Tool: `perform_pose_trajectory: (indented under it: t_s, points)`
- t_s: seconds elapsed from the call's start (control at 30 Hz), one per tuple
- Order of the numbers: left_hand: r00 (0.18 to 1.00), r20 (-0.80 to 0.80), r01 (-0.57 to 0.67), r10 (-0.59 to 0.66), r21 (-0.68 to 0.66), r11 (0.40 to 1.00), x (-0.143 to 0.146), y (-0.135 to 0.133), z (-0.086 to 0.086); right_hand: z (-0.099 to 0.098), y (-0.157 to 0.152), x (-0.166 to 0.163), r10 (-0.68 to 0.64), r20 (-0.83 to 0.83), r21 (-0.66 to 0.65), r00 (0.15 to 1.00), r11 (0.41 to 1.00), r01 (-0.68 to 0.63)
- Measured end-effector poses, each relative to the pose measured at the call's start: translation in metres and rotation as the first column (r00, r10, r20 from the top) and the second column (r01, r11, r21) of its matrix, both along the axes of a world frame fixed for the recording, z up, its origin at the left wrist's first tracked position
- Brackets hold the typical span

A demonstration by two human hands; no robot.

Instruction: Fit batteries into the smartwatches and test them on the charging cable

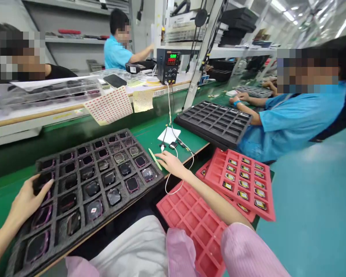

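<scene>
My left hand [29, 198] reaches over the left side of a black foam tray [85, 219]. Its thumb and fingers close round a dark watch case [43, 184] in one of the compartments. Several other square watch cases with dark faces and purple rims sit in the tray, one watch case [94, 209] bearing a small white and red sticker. At the tray's right edge, my right hand [171, 163] has its fingertips against a thin light-green stick [155, 159], seemingly pinching it. A white cable [173, 192] loops beneath my right wrist.
Red trays [216, 181], one with several yellow-marked parts, are right of my lap. Beyond stand a black tray [202, 121], a white pad [169, 135] and a power supply [168, 66]. A blue-shirted person [300, 119] works at right; others sit across the bench.
</scene>
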State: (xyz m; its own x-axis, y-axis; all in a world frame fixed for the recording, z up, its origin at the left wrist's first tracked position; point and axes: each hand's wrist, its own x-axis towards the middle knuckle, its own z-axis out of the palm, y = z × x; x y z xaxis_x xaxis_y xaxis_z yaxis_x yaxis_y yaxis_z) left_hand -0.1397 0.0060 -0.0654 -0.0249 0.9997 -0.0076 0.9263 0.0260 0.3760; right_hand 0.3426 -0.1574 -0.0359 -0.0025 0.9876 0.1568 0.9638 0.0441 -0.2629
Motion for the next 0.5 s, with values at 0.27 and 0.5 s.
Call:
perform_pose_trajectory:
  t_s: [0.27, 0.5]
  points:
    - [0.995, -0.008, 0.096, -0.096, 0.107, 0.99, 0.01, -0.03, 0.0, -0.003, 0.057, 0.002, -0.052, 0.199, -0.092, 0.979, 0.993, 0.072]
    - [0.987, 0.114, 0.093, -0.114, 0.178, 0.98, 0.023, -0.048, -0.007, 0.017, 0.046, 0.032, -0.212, 0.178, 0.042, 0.961, 0.977, 0.208]
